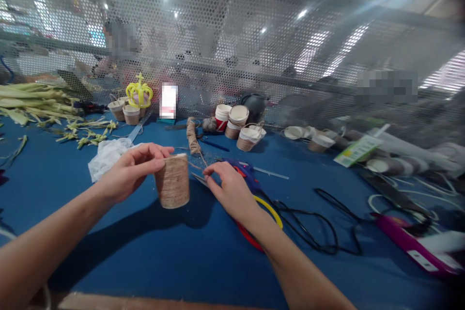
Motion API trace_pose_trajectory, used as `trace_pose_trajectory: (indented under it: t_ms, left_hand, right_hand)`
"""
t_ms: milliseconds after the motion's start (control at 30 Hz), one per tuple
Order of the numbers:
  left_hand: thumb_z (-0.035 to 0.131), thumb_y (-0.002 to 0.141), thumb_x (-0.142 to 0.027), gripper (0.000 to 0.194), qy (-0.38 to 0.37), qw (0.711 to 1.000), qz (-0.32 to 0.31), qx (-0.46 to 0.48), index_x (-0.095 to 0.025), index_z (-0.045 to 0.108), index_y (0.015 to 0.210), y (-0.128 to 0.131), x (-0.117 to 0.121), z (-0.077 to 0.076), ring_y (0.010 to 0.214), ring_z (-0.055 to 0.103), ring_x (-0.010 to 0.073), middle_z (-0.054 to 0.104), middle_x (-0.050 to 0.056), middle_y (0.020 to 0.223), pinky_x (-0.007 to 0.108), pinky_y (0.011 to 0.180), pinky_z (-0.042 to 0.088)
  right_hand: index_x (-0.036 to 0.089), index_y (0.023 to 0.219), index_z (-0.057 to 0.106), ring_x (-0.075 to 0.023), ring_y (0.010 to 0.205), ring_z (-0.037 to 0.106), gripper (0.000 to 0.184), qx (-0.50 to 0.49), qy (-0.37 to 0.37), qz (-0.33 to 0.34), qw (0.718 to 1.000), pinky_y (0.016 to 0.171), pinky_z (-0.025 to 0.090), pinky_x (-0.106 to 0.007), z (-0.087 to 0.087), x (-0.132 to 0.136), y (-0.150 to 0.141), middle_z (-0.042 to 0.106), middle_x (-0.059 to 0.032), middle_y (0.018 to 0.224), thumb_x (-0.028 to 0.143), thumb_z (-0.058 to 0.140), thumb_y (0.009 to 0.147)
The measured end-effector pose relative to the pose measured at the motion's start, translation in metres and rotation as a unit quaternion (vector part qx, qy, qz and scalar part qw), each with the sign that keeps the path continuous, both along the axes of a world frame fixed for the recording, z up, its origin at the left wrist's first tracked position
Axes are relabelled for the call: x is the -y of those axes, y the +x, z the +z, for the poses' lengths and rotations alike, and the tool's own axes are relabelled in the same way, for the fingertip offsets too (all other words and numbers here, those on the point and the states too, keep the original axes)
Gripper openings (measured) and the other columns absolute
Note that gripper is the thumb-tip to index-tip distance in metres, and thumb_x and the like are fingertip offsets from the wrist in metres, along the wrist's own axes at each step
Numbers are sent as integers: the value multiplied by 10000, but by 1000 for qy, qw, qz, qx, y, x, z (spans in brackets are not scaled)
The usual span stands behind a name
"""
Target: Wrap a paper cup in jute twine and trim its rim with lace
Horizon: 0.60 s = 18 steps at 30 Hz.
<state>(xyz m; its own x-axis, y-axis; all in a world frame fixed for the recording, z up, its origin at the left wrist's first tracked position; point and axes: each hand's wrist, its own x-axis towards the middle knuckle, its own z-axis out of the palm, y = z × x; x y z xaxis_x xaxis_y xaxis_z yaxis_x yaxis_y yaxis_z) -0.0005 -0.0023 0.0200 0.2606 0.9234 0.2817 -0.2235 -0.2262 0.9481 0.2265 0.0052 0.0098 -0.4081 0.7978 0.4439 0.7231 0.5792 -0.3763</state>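
My left hand (132, 172) grips a cup wrapped in brown twine (173, 185) by its rim, thumb and fingers closed on it. The cup is tilted slightly and held above the blue table. To its right, my right hand (232, 191) pinches a strand of twine (204, 159). That strand seems to run back to a wound hank of twine (192, 136) behind the hands. Under my right hand and wrist lie scissors with red and yellow handles (271, 212), partly hidden. A blue glue gun (247, 173) rests just beyond the right hand.
Several small twine-wrapped cups (247, 138) stand at the back, near a phone (168, 100). White crumpled material (105, 157) lies beyond my left hand. Pale dried leaves (32, 99) are heaped at far left. A black cord (327, 232) and a purple power strip (414, 247) lie on the right.
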Motion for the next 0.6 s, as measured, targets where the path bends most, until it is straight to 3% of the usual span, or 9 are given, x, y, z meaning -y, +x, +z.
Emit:
trace_pose_trajectory:
  t_ms: [100,200,367,433,500,600]
  left_hand:
    - [695,693,-299,170,21,1000,16,10,-187,571,665,-6,-4,1,1165,451,267,618,40,880,434,978,337]
    - [678,715,-283,145,34,999,2,-6,-187,574,683,-6,-6,-5,1155,457,247,615,37,893,428,1001,310]
    - [646,745,-279,140,41,997,-22,-62,-185,550,704,0,-8,-16,1144,456,222,585,35,896,413,1022,275]
    - [621,763,-297,153,59,993,-23,-97,-187,530,710,3,-8,-18,1152,446,233,576,47,893,420,1006,293]
    - [583,788,-304,151,97,984,-21,-145,-187,517,719,4,-8,-20,1156,439,243,570,57,889,426,989,311]
    - [515,826,-263,115,175,956,-10,-235,-185,507,742,5,-6,-18,1152,434,240,565,65,897,415,968,335]
  right_hand:
    - [172,762,584,-163,749,572,128,9,-24,32,999,693,462,-297,4,8,-4,641,-44,777,63,516,757]
    - [172,751,618,-138,706,590,130,23,-102,98,990,670,467,-257,13,22,-5,653,-23,763,67,541,739]
    - [179,815,674,-123,670,620,171,70,-275,218,934,626,480,-223,22,36,-2,690,-7,766,90,534,773]
    - [173,822,682,-132,694,633,143,85,-302,240,919,643,494,-226,23,38,0,691,-19,794,107,570,764]
    - [163,823,677,-152,718,640,113,63,-268,182,944,658,510,-252,24,39,2,682,-43,828,130,607,742]
    - [160,898,642,-174,771,640,145,-58,-151,11,987,648,529,-281,32,37,15,656,-88,931,201,578,775]
